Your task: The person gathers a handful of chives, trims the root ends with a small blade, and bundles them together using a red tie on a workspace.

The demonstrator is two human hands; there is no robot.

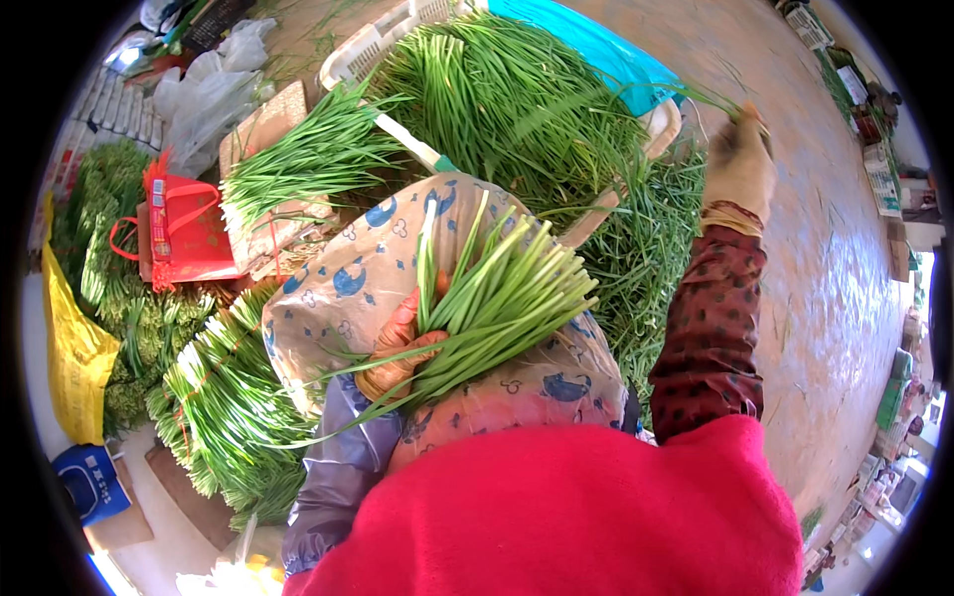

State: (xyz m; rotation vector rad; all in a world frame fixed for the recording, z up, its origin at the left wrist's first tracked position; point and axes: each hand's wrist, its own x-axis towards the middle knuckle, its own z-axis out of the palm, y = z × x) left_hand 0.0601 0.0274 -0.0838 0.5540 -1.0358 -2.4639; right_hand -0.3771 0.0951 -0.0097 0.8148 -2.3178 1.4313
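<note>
My left hand [399, 350], in an orange glove, grips a loose bunch of green chive stalks [499, 298] above my lap. Their pale cut ends fan out to the upper right, and a few thin leaves trail to the left. Under the bunch, a brown apron [335, 328] with blue prints covers my lap. Out to the right, my right hand [741, 167], in a beige glove, pinches a few thin green leaves [704, 95]; the fingers are blurred. Beyond my knees a white plastic crate [358, 56] holds a large heap of chives [522, 97].
A smaller chive pile [313, 160] rests on a board [279, 112] left of the crate. Tied bundles [231, 395] lie at my left, near a red bag [197, 231] and a yellow sack [71, 357]. Loose leaves [641, 298] heap on the floor at right. Blue plastic [589, 45] drapes the crate.
</note>
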